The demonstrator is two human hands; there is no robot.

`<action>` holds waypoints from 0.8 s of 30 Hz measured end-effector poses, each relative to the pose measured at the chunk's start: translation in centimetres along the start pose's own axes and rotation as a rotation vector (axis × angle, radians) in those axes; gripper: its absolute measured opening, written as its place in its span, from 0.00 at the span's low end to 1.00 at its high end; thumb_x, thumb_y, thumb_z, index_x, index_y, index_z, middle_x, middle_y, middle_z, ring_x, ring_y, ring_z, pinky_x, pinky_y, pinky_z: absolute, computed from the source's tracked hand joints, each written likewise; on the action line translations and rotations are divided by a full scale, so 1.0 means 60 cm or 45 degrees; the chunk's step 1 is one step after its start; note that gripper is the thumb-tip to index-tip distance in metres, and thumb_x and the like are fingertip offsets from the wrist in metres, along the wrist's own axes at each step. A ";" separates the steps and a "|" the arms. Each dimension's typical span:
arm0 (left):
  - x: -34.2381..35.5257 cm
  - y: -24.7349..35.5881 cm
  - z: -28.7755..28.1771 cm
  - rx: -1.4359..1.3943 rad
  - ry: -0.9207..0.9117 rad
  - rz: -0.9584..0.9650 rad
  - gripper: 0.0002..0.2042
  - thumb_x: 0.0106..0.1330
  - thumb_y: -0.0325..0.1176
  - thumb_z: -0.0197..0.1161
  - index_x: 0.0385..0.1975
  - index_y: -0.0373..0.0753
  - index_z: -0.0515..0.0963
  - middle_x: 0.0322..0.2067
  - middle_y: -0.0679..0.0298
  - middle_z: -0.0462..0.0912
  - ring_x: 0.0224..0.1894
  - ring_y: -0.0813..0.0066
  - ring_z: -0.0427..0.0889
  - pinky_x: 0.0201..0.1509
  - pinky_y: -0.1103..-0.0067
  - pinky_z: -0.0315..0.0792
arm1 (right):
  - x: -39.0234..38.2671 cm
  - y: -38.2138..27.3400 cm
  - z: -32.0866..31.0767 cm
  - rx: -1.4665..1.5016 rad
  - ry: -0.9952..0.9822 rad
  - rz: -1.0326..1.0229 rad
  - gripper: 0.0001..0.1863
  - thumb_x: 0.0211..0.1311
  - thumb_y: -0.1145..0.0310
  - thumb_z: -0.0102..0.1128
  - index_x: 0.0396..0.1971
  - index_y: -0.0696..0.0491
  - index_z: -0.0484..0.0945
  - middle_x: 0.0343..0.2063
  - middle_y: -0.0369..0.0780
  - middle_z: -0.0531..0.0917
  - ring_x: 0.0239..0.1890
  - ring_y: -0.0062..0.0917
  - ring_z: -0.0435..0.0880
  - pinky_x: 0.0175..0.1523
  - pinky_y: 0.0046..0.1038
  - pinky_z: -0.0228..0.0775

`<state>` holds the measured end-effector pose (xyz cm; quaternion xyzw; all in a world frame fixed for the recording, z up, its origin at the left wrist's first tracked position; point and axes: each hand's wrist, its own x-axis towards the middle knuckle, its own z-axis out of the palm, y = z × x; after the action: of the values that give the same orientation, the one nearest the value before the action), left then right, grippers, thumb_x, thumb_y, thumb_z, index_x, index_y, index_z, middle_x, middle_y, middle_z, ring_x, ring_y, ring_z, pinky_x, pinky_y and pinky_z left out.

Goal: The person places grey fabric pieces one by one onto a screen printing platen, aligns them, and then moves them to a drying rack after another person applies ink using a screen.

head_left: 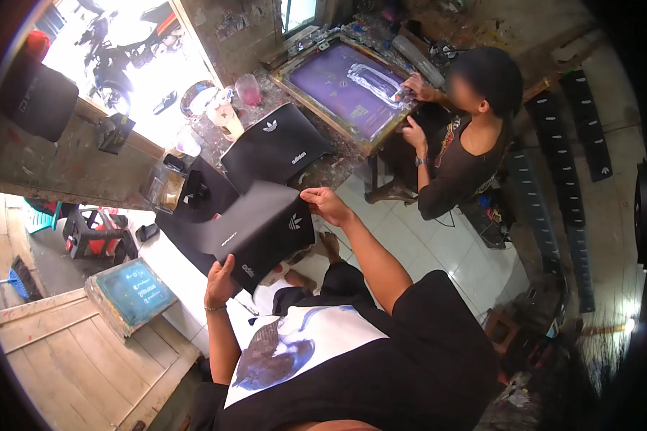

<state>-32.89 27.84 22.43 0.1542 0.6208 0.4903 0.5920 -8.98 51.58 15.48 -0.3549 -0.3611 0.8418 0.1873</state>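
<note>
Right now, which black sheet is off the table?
The black sheet pinched between left hand and right hand; the other black sheet lies flat by the purple screen frame.

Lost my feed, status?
Left hand and right hand both grip black sheet, lifted over table. Nothing blocking.

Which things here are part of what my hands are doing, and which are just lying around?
In hand:
- black printed sheet, held by left hand and right hand
- stack of black sheets on the worktable

Lying about:
- teal screen frame
- pink cup
- purple screen frame, worked by a co-worker
</note>
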 end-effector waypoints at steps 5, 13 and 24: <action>0.014 -0.008 -0.046 -0.356 0.076 0.219 0.18 0.69 0.43 0.53 0.39 0.31 0.77 0.36 0.61 0.82 0.35 0.78 0.81 0.41 0.81 0.75 | -0.017 0.033 0.038 0.012 -0.008 -0.173 0.09 0.66 0.66 0.53 0.33 0.54 0.80 0.24 0.28 0.79 0.20 0.08 0.69 0.25 0.15 0.58; 0.006 0.018 -0.032 -0.069 -0.030 0.369 0.11 0.71 0.33 0.50 0.42 0.32 0.75 0.38 0.65 0.81 0.38 0.83 0.77 0.46 0.84 0.71 | -0.095 0.072 0.057 0.068 0.193 -0.132 0.10 0.67 0.66 0.51 0.34 0.55 0.79 0.29 0.33 0.81 0.30 0.15 0.78 0.37 0.19 0.70; 0.004 0.093 0.057 0.457 0.377 0.562 0.06 0.66 0.28 0.58 0.29 0.32 0.74 0.25 0.73 0.74 0.28 0.89 0.67 0.32 0.88 0.63 | -0.061 0.059 -0.015 -0.704 0.096 0.106 0.12 0.64 0.66 0.54 0.34 0.60 0.79 0.25 0.35 0.82 0.28 0.18 0.80 0.35 0.22 0.72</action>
<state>-32.10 32.12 27.33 0.3141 0.7284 0.5065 0.3380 -6.03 47.55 14.12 -0.4380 -0.5550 0.7045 0.0618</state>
